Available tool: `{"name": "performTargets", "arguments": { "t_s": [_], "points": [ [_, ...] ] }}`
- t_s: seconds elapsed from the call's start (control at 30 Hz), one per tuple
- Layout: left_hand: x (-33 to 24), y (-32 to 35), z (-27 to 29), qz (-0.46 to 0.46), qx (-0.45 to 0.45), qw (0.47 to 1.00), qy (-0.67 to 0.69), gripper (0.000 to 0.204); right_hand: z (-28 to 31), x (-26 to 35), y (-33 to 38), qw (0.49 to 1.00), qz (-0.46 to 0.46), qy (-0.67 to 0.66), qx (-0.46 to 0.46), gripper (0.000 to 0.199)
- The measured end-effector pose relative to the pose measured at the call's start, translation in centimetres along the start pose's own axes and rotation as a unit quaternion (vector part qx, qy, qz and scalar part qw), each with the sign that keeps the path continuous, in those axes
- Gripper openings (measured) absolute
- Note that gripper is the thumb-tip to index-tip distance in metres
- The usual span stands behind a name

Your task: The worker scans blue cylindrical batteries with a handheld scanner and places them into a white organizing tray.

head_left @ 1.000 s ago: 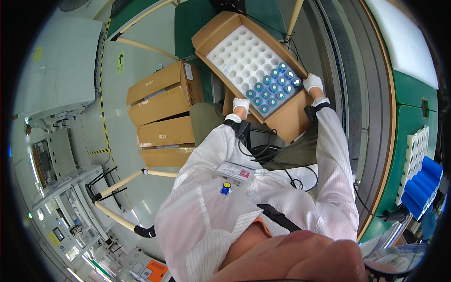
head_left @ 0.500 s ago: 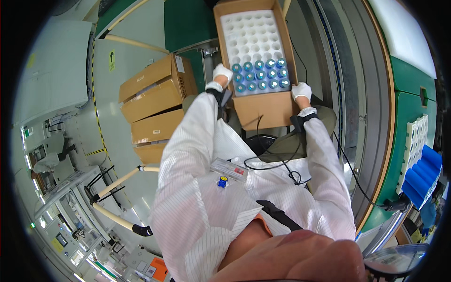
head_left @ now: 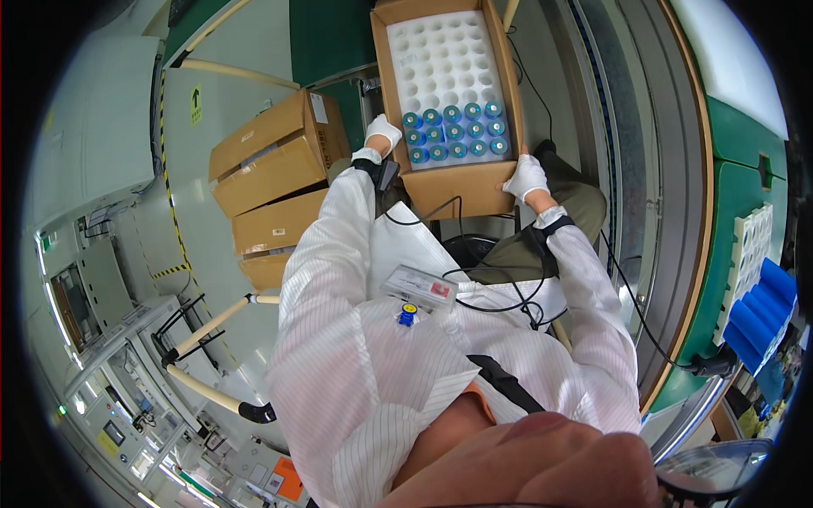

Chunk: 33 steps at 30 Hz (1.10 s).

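An open cardboard box [head_left: 464,190] is in front of me, at the top middle of the head view. Inside it lies a white foam tray [head_left: 442,61] with rows of round holes. Several blue cylindrical cells [head_left: 455,132] with pale metallic tops stand upright in the rows nearest me; the far holes hold none. My left hand [head_left: 384,131], in a white glove, is closed on the box's left side. On the near right corner, my gloved right hand [head_left: 527,176] grips the box wall by the near flap. Some fingers of both hands are hidden.
Stacked cardboard boxes [head_left: 271,161] stand to the left, near a cream pipe frame [head_left: 241,74]. A grey conveyor rail [head_left: 677,161] and a green bench [head_left: 737,245] run along the right. A black cable [head_left: 500,309] loops over my lap.
The box has shifted slightly left, and its near flap looks tilted up more. Both hands have moved left with it; my right hand now sits lower, at the near corner.
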State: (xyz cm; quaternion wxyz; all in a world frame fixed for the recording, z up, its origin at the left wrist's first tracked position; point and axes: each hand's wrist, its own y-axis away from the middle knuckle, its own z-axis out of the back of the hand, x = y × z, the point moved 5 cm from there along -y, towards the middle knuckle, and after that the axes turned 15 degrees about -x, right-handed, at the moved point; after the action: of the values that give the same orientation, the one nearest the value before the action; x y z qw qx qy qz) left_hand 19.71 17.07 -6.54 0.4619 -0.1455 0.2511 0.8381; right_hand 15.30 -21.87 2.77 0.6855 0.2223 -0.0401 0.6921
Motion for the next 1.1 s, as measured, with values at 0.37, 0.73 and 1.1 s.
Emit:
{"name": "performTargets", "arguments": {
  "t_s": [0.37,0.73,1.1],
  "points": [
    [0.3,3.4,2.4,-0.028,-0.003,0.996,-0.083,0.043,-3.5,-0.3,1.7,0.996,-0.027,-0.008,-0.087,0.086],
    [-1.6,3.8,2.7,0.091,0.042,0.968,-0.229,0.057,-1.5,-0.3,4.0,0.994,-0.089,-0.030,0.050,0.060],
    [-12.7,20.3,-1.3,-0.319,0.118,0.926,-0.162,0.068,-3.8,-1.8,4.4,0.997,-0.077,-0.022,0.015,0.063]
  ]
}}
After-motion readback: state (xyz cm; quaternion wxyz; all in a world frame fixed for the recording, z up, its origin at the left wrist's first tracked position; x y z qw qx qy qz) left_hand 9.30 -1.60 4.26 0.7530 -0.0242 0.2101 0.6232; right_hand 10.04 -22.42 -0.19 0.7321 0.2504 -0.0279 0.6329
